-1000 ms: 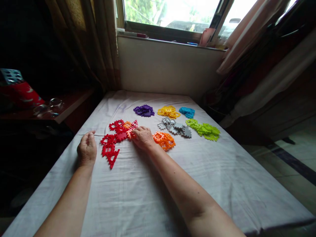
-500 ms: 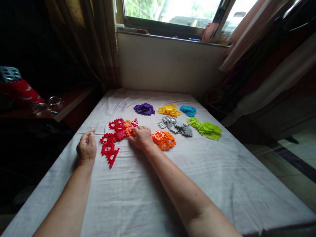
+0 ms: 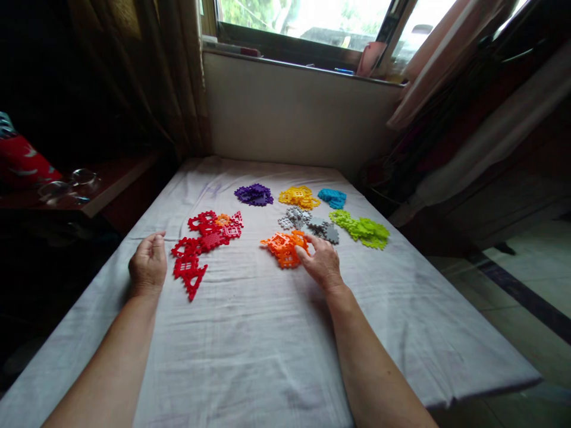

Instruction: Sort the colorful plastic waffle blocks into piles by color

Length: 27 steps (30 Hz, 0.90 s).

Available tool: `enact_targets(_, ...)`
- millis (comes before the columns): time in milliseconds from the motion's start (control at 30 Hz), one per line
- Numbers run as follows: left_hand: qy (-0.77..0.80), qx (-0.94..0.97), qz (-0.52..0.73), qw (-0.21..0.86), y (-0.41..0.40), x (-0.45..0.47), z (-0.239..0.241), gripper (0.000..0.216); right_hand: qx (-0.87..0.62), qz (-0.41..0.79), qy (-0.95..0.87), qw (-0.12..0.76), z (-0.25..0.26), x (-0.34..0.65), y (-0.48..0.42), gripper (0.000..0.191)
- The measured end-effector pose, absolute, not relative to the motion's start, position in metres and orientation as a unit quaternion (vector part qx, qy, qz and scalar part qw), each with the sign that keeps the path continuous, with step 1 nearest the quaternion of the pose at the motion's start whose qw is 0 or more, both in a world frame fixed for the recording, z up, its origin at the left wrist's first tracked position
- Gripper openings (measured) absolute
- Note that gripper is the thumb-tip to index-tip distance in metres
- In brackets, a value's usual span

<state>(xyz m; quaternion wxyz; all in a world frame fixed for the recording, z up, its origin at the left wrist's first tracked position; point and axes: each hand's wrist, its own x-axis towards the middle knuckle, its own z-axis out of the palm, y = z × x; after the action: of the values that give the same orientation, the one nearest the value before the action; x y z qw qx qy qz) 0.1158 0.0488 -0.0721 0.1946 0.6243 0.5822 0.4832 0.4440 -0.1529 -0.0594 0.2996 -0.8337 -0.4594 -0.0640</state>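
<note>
Purple pieces (image 3: 254, 194) beside yellow pieces (image 3: 299, 197).

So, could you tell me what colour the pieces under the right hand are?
Orange pieces, touched by the right hand; head view.

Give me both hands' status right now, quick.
Left hand: loosely curled, resting on the white sheet beside the red pieces, holding nothing.
Right hand: fingers on the orange pieces; whether it grips one cannot be told.

The single head camera looks forward and down from above both hands, near them, facing the window (image 3: 307, 24).
</note>
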Motion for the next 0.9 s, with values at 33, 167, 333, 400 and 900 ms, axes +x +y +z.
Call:
enact_targets(33, 0.583, 0.624, 0.482, 0.195, 0.048, 0.116, -0.072, 0.041, -0.836, -0.064, -0.456, 0.297, -0.063, 0.447, -0.158, 0.034)
enact_targets(167, 0.585, 0.621, 0.487, 0.189, 0.045, 0.115, -0.069, 0.04, -0.852, -0.042, -0.445, 0.273, -0.062, 0.443, -0.166, 0.034)
enact_targets(333, 0.576, 0.624, 0.499, 0.174, 0.046, 0.116, -0.07, 0.04, -0.865, -0.02, -0.439, 0.24, -0.037, 0.433, -0.152, 0.035)
enact_targets(400, 0.57, 0.626, 0.504, 0.17, 0.047, 0.116, -0.072, 0.041, -0.85, -0.027, -0.471, 0.235, -0.025, 0.426, -0.133, 0.034)
enact_targets(900, 0.573, 0.623, 0.498, 0.191, 0.047, 0.117, -0.075, 0.049, -0.773, 0.084, -0.628, 0.031, -0.008, 0.335, 0.054, 0.034)
